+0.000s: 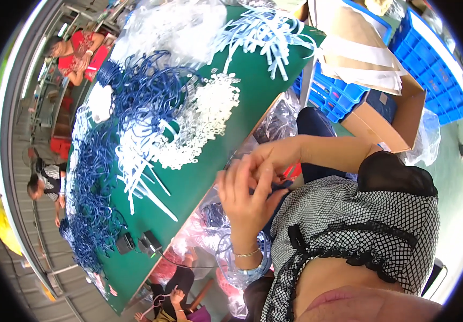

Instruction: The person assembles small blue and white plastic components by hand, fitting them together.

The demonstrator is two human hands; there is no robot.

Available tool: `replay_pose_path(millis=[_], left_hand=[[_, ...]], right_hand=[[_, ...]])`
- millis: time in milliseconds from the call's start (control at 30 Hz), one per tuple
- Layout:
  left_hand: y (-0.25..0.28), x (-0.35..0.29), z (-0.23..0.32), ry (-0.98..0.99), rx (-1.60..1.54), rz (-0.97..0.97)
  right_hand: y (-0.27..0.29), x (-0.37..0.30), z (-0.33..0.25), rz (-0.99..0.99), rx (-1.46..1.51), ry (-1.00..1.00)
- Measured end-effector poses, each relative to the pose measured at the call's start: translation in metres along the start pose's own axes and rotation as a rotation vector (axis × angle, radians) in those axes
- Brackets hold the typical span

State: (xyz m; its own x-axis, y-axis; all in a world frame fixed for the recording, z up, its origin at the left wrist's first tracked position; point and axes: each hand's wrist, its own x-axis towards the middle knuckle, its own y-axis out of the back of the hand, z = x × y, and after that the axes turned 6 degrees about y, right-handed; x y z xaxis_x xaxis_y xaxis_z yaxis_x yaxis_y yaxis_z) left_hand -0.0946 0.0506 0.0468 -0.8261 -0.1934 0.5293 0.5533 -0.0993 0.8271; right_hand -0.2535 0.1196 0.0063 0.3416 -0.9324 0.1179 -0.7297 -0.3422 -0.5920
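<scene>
My left hand (246, 194) and my right hand (275, 156) meet in front of my lap, just off the edge of the green table (199, 185). The fingers of both are bent and pressed together, the left ones overlapping the right. Whatever they pinch is hidden between them. On the table beyond lie a tangle of dark blue straps (148, 88), a bundle of white straps (135, 153) and a heap of small white plastic pieces (210, 107).
Light blue straps (269, 37) lie near a clear plastic bag (172, 27) at the far end. Black adapters (148, 243) rest near the table edge. A cardboard box (384, 121) and blue crates (430, 64) stand at right. Other people (78, 53) sit around the table.
</scene>
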Motion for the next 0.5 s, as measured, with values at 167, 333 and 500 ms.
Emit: replay_pose_path(millis=[167, 333, 500], left_hand=[[-0.028, -0.011, 0.007, -0.006, -0.226, -0.025], [-0.062, -0.033, 0.01, 0.176, -0.674, 0.02], [-0.066, -0.044, 0.013, 0.252, -0.796, 0.049]], right_hand=[[-0.004, -0.015, 0.021, 0.145, -0.021, -0.03], [-0.008, -0.027, 0.044, 0.41, 0.241, 0.036], [0.009, -0.048, 0.026, 0.336, -0.252, 0.016]])
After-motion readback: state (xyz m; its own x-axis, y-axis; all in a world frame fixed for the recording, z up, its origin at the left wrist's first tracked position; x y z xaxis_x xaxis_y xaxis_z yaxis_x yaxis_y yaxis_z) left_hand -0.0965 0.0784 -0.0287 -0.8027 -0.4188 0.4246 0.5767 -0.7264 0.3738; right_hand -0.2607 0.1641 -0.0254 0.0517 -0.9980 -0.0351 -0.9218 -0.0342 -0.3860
